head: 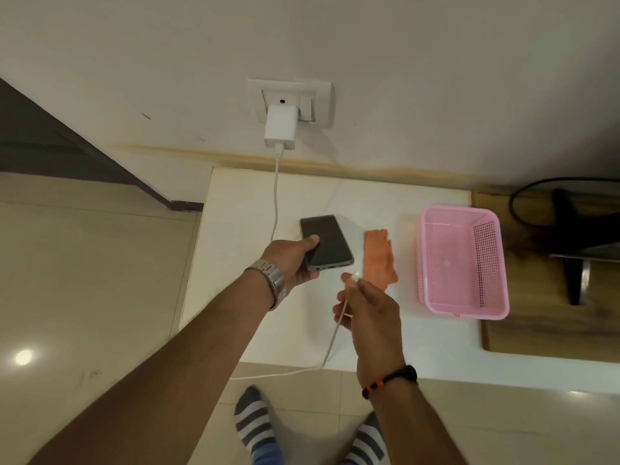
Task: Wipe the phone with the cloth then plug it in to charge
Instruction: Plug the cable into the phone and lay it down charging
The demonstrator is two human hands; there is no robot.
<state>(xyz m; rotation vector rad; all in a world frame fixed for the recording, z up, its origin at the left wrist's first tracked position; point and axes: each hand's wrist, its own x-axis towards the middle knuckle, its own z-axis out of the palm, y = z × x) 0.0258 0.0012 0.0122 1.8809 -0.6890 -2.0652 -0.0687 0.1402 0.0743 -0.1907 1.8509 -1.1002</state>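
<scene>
My left hand point(295, 260) grips the dark phone point(328, 241) from its left side, thumb on the black screen, holding it just above the white ledge point(385, 327). The phone's charging port faces me. My right hand point(369, 310) pinches the plug end of the white charging cable point(330, 347), a short way below the phone's port and apart from it. The cable loops off the ledge's front edge and runs up to the white charger point(279, 129) in the wall socket point(292, 102). The orange cloth point(379, 256) lies crumpled on the ledge, right of the phone.
A pink perforated plastic basket point(459, 260) stands on the ledge right of the cloth. Beyond it is a wooden surface point(536, 317) with a black stand and cable. Tiled floor and my striped-socked feet point(255, 427) are below.
</scene>
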